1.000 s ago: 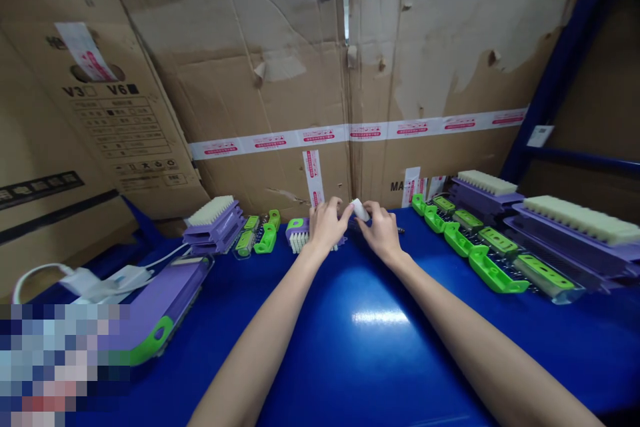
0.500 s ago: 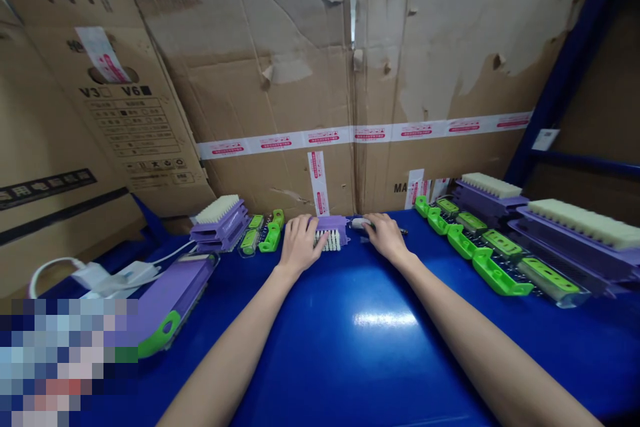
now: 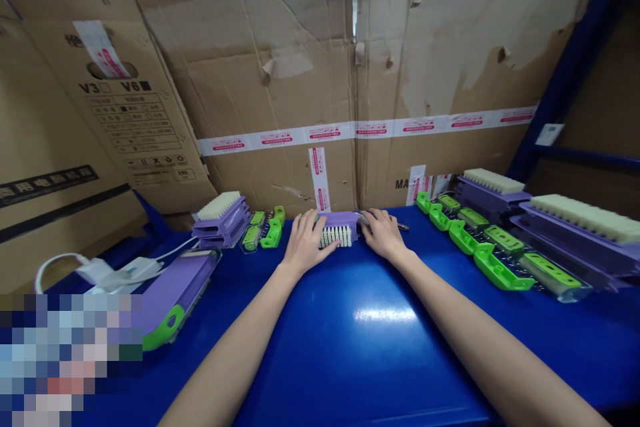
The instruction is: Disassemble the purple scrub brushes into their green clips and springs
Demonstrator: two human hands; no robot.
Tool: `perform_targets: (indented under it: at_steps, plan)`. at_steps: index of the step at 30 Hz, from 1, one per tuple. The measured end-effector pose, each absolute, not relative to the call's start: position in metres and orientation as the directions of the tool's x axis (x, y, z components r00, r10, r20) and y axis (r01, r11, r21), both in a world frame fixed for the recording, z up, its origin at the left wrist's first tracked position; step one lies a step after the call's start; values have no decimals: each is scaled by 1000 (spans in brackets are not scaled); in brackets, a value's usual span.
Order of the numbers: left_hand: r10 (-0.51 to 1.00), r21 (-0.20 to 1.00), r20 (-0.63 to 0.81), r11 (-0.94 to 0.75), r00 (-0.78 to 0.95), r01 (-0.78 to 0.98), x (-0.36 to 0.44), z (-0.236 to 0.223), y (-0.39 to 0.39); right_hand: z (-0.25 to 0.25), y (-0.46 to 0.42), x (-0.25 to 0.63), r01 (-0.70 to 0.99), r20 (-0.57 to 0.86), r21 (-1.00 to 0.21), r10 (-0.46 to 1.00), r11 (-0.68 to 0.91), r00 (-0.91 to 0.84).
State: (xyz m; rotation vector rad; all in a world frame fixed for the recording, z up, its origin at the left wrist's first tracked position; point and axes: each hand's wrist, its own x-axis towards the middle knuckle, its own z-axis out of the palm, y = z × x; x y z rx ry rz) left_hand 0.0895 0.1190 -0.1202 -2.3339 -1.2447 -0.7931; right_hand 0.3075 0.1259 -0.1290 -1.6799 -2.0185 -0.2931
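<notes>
At the back of the blue table, a purple brush piece with white bristles [image 3: 336,235] lies in front of the cardboard. My left hand [image 3: 306,240] grips its left end, with the thumb along the near side by the bristles. My right hand [image 3: 384,233] is at its right end, fingers bent over a slim grey tool. The tool's dark tip [image 3: 403,227] shows past the hand on the right; the rest is mostly covered, so its kind is unclear.
Stacked purple brush pieces [image 3: 220,219], green parts [image 3: 273,233] and white plugs with cables [image 3: 100,272] stand left, near a purple-and-green part [image 3: 183,287]. Green brackets [image 3: 500,270], clear-cased green parts [image 3: 553,273] and brush stacks [image 3: 585,220] line the right. Cardboard [image 3: 270,93] walls the back.
The brush piece has shifted slightly right, towards my right hand. My left hand has moved a little right with it; the grey tool is now more covered by my right fingers.
</notes>
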Motion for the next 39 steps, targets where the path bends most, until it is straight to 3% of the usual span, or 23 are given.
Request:
perform_targets:
  at_steps: [2,5,7,10,13,18,20,26,29,34,37,39]
  plan:
    - [637,17,676,-516,370,857,89,-121,121,-130,126,307,961,533,-140,836,237,-128]
    - [709,263,692,-421,134,868,87,-122,123,-129,127,307,946,613,-147,777,288,-141]
    - [805,415,593,-331,24,847,86,-121,123,-128,127,306,924,667,-164,729,344,-153]
    - [896,524,444,-262,2,810,84,-120,123,-124,123,303,880,702,-170,681,443,-208]
    - [863,535,504,-349,41,769,83,-123,125,-122,120,297,846,691,-174,674,503,-259]
    - [719,445,678,-570,156,691,82,-126,126,-121,121,296,730,716,-440,695,523,-66]
    - [667,394,714,-633,212,667,83,-125,123,-122,124,298,678,725,-484,688,554,-44]
    - [633,333,730,-659,258,674,86,-124,116,-122,124,300,692,739,-426,665,583,-105]
    - [689,421,703,-602,175,679,86,-125,118,-122,121,298,710,747,-375,648,596,-149]
    - [896,673,433,-393,98,627,84,-124,121,-121,119,297,738,736,-353,658,575,-160]
    - [884,704,453,-433,114,564,83,-123,121,-120,119,297,737,722,-362,672,571,-165]
    - [825,634,542,-526,160,566,81,-123,120,-118,118,298,743,715,-321,665,587,-217]
